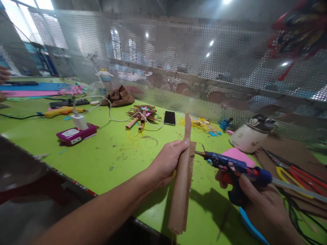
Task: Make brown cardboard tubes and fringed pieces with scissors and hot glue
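My left hand is closed around a long brown cardboard strip, folded lengthwise and held above the green table. Along the strip's right edge runs a flap with shiny spots on it. In my right hand is a dark blue hot glue gun, gripped by its handle. Its metal nozzle points left and sits at or very near the flap; whether it touches, I cannot tell. A pale glue stick sticks out of the gun's back end.
Scissors and brown cardboard lie at right near a white pot. A phone, cardboard rolls, a purple power strip and a yellow glue gun lie on the green table. Another person's hand shows at far left.
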`<move>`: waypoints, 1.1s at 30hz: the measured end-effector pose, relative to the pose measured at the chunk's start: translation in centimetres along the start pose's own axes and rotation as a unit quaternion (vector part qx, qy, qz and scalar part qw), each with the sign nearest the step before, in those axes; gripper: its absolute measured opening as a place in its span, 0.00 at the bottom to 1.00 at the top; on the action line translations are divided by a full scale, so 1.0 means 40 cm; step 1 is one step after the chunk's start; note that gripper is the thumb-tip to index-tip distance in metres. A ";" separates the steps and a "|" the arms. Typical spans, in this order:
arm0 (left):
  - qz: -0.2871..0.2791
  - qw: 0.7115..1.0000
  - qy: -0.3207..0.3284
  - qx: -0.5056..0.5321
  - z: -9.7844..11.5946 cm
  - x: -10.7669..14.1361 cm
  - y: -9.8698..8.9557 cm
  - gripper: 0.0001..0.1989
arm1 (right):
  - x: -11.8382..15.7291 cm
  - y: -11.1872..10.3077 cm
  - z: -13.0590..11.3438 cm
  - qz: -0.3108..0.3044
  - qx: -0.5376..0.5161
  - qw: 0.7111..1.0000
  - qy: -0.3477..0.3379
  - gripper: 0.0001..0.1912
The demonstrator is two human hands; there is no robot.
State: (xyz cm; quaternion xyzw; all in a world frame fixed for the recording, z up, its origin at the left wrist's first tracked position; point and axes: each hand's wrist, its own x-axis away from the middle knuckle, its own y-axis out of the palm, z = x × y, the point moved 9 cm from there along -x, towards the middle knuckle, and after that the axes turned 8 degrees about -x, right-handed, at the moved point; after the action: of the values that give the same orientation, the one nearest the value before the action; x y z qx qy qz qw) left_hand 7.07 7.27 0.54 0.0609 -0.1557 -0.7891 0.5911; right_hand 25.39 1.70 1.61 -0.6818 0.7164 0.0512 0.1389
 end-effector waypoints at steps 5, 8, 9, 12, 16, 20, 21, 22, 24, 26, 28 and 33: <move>0.005 1.000 -0.004 -0.018 0.003 0.010 0.003 0.11 | -0.011 -0.025 0.001 0.034 0.030 0.999 -0.019 0.18; -0.012 1.000 -0.011 -0.016 0.005 0.017 0.014 0.13 | -0.013 -0.033 0.006 0.051 0.072 0.996 -0.021 0.18; -0.014 1.000 -0.013 -0.013 0.005 0.019 0.016 0.13 | -0.012 -0.035 0.007 0.057 0.085 0.994 -0.021 0.19; -0.012 1.000 -0.025 -0.008 0.004 0.024 0.018 0.13 | -0.010 -0.042 0.012 0.074 0.108 0.991 -0.025 0.20; -0.011 1.000 -0.023 -0.015 0.002 0.024 0.014 0.13 | -0.006 -0.045 0.023 0.084 0.109 0.990 -0.015 0.22; -0.015 1.000 -0.016 -0.007 -0.002 0.019 0.008 0.15 | 0.004 -0.047 0.020 0.104 0.113 0.988 -0.007 0.21; -0.017 1.000 -0.016 -0.006 -0.003 0.018 0.007 0.16 | 0.006 -0.045 0.017 0.105 0.112 0.988 -0.006 0.20; -0.021 1.000 -0.018 -0.008 -0.005 0.018 0.007 0.16 | 0.008 -0.042 0.014 0.103 0.111 0.988 -0.005 0.19; -0.025 0.999 -0.019 -0.011 -0.004 0.018 0.008 0.17 | 0.011 -0.035 0.005 0.093 0.108 0.990 -0.015 0.19; -0.028 0.999 -0.016 -0.010 0.000 0.018 0.009 0.17 | 0.015 -0.031 0.000 0.087 0.111 0.989 -0.033 0.19; -0.027 1.000 -0.008 -0.008 0.007 0.019 0.009 0.17 | 0.019 -0.035 0.002 0.090 0.118 0.988 -0.046 0.19; -0.033 0.999 -0.008 -0.009 0.008 0.021 0.013 0.17 | 0.018 -0.066 0.000 0.134 0.190 0.969 -0.089 0.21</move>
State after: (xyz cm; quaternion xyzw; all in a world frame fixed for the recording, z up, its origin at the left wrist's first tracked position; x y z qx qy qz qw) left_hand 7.21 6.39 1.06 0.0547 -0.1511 -0.8098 0.5643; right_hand 27.98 0.85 1.73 -0.5335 0.7825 -0.0072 0.3210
